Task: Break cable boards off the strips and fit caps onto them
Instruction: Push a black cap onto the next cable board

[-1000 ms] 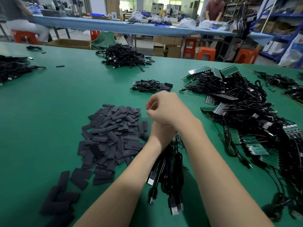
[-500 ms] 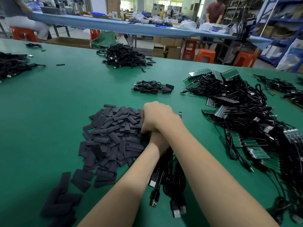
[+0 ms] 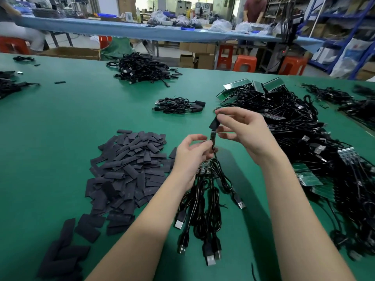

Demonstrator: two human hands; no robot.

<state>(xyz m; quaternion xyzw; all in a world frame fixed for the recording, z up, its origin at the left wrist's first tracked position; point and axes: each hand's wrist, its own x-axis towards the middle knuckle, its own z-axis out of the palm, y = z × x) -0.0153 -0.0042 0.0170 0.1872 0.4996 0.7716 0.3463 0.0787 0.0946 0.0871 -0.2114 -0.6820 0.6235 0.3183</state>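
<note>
I see a small cable board (image 3: 213, 135) upright above the desk (image 3: 60, 128), my left grip (image 3: 189, 157) pinching its cable just below it. My right grip (image 3: 241, 130) pinches a black cap (image 3: 214, 123) over the board's top. The cap pile (image 3: 129, 169) lies left of the board, board strips (image 3: 304, 138) right.

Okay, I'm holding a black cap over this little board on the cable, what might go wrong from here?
1. The right hand pinches the cap tilted above the board; it may go on crooked.
2. The left hand holds the thin cable just below the board, so pushing down may bend that joint.
3. The dangling cable could snag the loose cables underneath.
</note>
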